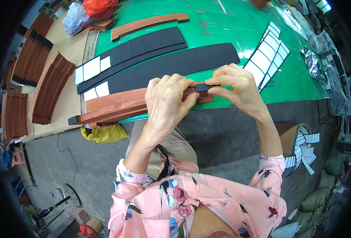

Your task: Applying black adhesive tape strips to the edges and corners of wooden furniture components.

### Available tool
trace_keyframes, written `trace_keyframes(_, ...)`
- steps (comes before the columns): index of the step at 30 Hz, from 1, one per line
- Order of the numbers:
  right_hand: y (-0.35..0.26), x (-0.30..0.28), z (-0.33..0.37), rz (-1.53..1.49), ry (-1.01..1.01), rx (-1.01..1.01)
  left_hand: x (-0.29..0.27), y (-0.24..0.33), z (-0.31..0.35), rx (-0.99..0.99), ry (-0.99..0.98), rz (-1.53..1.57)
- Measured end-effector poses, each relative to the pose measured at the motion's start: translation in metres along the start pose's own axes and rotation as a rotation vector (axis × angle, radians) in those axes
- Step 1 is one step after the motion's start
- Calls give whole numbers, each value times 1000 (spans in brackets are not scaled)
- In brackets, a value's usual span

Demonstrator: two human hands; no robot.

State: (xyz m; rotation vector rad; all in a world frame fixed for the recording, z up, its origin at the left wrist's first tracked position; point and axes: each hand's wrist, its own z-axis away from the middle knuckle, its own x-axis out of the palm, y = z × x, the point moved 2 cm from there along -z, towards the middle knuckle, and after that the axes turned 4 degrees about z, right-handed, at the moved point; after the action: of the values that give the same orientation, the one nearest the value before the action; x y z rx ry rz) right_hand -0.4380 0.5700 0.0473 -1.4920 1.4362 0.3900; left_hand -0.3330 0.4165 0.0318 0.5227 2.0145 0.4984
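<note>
A: what's our count?
B: we've got two hands: left hand (167, 97) near twelve, right hand (239, 85) at two. Two black blocks (202, 87), one at nine, another after one. Two plastic bags (75, 19) between ten and eleven.
A: lower down?
B: we see one yellow bag (105, 134) near nine, one brown bin (285, 138) past three.

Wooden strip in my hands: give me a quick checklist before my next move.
1. Strip steadied: ok, the left hand grips the wooden strip.
2. Right-end black pad held: ok, the right hand pinches it between thumb and fingers.
3. Left-end black pad present: ok, it sits at the strip's tip.
4. Right-end pad lined up with the edges: cannot tell, fingers cover part.
5. Right end free of fingers for inspection: not ok.
6. Scored black sheet on the green table: ok, beyond the strip.
</note>
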Motion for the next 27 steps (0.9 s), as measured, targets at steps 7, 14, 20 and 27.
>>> trace_keyframes(7,-1,-1,-1,-6,-3,-5,1,-1,0,5,2,-4)
trace_keyframes(14,-1,0,-2,-1,-10,-7,0,-1,0,16,13,-6)
trace_keyframes(20,-1,-1,-3,4,-10,-11,0,-1,0,11,14,5)
trace_keyframes(27,0,-1,-2,6,-12,-10,0,0,0,10,1,-3)
